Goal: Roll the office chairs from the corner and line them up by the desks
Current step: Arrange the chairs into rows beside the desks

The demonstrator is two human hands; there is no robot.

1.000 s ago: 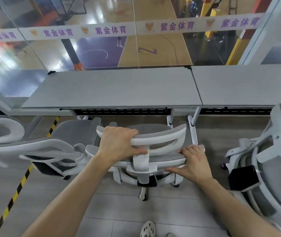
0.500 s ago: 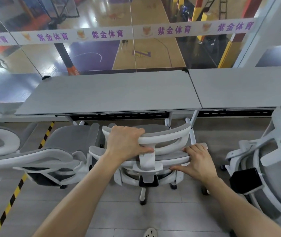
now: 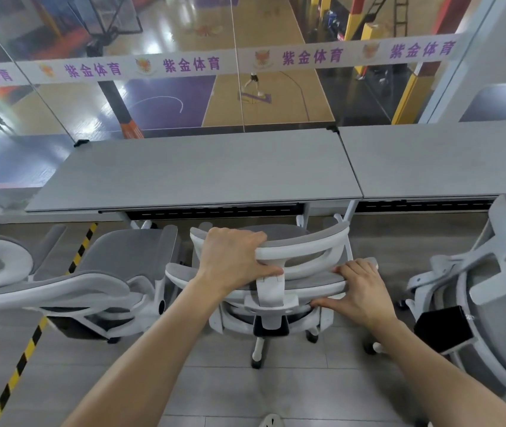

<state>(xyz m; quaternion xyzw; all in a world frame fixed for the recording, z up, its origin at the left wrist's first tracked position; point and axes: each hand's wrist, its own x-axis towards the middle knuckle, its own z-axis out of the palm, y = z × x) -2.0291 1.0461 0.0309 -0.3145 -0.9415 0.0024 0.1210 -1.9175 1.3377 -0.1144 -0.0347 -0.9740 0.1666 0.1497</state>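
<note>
A white-framed office chair (image 3: 304,260) with grey mesh stands in front of me, facing the left grey desk (image 3: 196,171). My left hand (image 3: 233,257) is closed over the top of its headrest. My right hand (image 3: 358,291) grips the right end of the backrest's upper edge. The chair's seat sits near the desk's front edge. A second desk (image 3: 439,158) joins on the right.
Another grey office chair (image 3: 113,272) stands close on the left, almost touching mine. A third chair (image 3: 492,288) stands at the right, turned away. Yellow-black floor tape (image 3: 30,343) runs at the left. A glass wall behind the desks overlooks a sports court.
The chair and both hands have moved a little forward toward the desk. My grip on the headrest and backrest is unchanged.
</note>
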